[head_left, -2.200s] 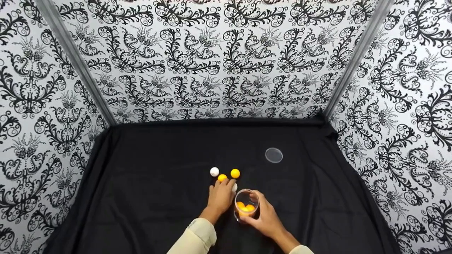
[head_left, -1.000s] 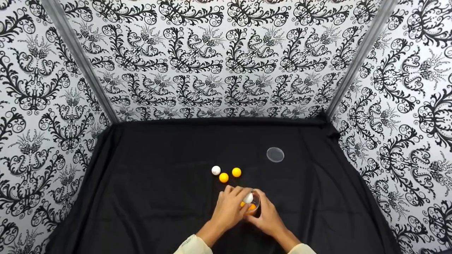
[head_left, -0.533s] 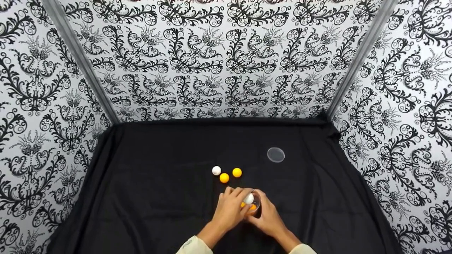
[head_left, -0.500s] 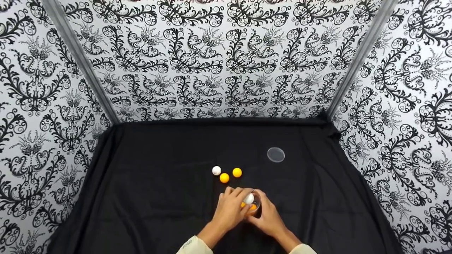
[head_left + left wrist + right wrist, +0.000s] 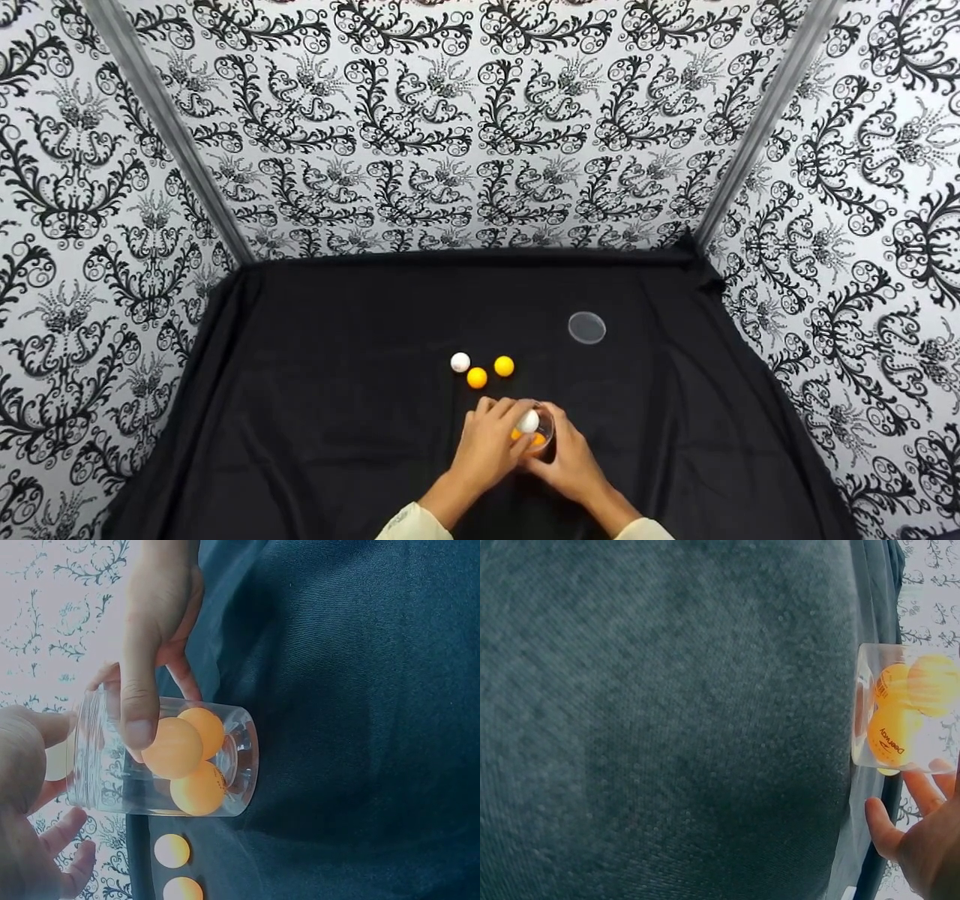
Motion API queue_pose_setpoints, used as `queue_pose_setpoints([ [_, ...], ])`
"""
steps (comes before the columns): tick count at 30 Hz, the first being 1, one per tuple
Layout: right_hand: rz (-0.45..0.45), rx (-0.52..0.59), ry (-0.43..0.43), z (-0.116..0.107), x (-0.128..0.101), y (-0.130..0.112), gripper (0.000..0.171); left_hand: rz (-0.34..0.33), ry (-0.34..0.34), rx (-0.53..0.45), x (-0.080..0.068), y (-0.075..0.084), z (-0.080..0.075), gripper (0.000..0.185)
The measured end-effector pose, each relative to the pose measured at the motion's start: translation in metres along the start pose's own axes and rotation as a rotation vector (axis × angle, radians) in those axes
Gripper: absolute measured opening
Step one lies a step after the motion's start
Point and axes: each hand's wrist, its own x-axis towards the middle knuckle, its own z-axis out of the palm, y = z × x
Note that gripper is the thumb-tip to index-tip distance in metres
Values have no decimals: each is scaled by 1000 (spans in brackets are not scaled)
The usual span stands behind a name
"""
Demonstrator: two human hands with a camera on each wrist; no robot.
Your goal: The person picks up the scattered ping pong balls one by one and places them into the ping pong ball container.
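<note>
- Clear cup (image 5: 537,429) standing upright on the black cloth surface (image 5: 337,420), near the front edge, right between both hands.
- Three orange balls (image 5: 184,757) already sitting in the bottom of it, plain to see from the left wrist view.
- White ball (image 5: 528,421) pinched in the fingers (image 5: 501,411) of the left hand (image 5: 487,448), right at the cup's mouth; can't tell whether it has dipped below the rim, but not let go yet.
- Right hand (image 5: 571,465) wrapped around the cup's side, thumb (image 5: 139,709) curled across the wall, keeping it steady.
- So roughly halfway by the look of it: three in, one on the way, three still out.
- Still loose on the cloth just beyond the cup: another white ball (image 5: 460,362), an orange one (image 5: 476,378) touching or nearly touching it, and a second orange one (image 5: 504,366) just beside.
- Clear round lid (image 5: 586,328) lying flat further back and to the right, well apart from the cup, so not on yet.
- Nothing much in the way of the loose three; only snags look like the balls rolling on the cloth or crowding near the top of a narrow cup.
- Patterned black-and-white walls (image 5: 450,135) boxing in the whole area on three sides.
</note>
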Motion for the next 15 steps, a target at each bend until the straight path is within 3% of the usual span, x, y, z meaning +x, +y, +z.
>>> queue_pose_setpoints([
  [9, -22, 15, 16, 0, 0, 0, 88, -17, -17, 18, 0, 0, -1, 54],
  [15, -5, 3, 7, 0, -1, 0, 90, 7, 36, 18, -1, -1, 3, 53],
])
